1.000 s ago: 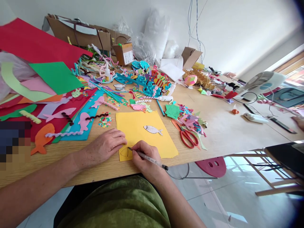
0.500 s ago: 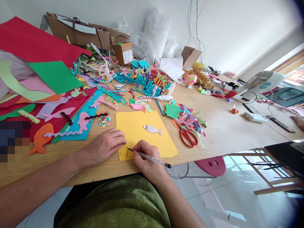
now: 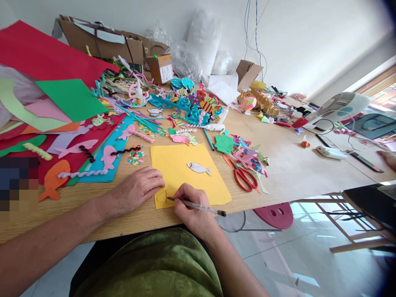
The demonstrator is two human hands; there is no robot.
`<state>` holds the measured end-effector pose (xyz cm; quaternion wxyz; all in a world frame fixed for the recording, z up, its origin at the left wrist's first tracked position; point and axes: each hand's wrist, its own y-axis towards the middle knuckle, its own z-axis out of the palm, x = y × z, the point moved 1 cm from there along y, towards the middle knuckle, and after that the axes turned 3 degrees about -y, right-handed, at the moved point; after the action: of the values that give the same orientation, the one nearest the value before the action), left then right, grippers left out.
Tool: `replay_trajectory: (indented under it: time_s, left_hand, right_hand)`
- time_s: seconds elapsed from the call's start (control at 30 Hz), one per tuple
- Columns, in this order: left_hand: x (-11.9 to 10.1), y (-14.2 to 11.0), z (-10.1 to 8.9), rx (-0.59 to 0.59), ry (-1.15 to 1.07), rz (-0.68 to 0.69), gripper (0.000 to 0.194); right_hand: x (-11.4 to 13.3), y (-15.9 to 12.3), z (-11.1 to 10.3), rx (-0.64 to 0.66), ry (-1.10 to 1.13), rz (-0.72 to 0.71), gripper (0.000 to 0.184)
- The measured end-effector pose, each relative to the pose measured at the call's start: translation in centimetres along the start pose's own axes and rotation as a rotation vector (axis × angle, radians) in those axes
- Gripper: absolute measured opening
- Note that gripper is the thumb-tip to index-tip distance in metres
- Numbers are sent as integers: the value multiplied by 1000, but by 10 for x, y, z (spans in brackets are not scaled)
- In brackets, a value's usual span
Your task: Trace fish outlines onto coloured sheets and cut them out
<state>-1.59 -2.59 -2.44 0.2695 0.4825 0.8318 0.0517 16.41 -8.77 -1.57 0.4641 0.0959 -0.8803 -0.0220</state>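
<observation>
A sheet of yellow paper [image 3: 176, 161] lies on the table in front of me. My right hand [image 3: 193, 208] grips a pen [image 3: 201, 206], its tip at a dark outline of a fish [image 3: 164, 196] near the sheet's lower left corner. Part of that outline is hidden by the hand. My left hand [image 3: 144, 183] rests with its fingertips on the sheet's left edge, holding nothing. A small white paper fish [image 3: 199, 168] with a dark outline lies on the sheet above the right hand. Right of the sheet are red-handled scissors [image 3: 245, 179], beside paper scraps [image 3: 247, 154].
Coloured sheets [image 3: 72, 101] and cut-out fish, including an orange fish [image 3: 55, 179], cover the left. Pipe cleaners [image 3: 123, 84], glue bottles [image 3: 215, 127] and cardboard boxes [image 3: 160, 68] stand at the back. A white fan [image 3: 340, 107] is far right, near another person's hand [image 3: 388, 159].
The pen tip has moved slightly down along the line inside the fish outline, and the pen's far end has shifted a little right. The left hand is still.
</observation>
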Motion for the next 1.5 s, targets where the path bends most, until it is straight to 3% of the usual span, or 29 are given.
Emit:
replay_trajectory:
  time_s: [0.8, 1.1, 1.5]
  left_hand:
    - [-1, 0, -1, 5, 2, 10, 21]
    - [7, -6, -7, 131, -90, -30, 20]
    - [5, -6, -8, 174, -78, -74, 27]
  right_hand:
    - [1, -2, -2, 11, 2, -28, 8]
    - [2, -1, 0, 44, -5, -82, 8]
    - [4, -1, 0, 70, -30, -79, 8]
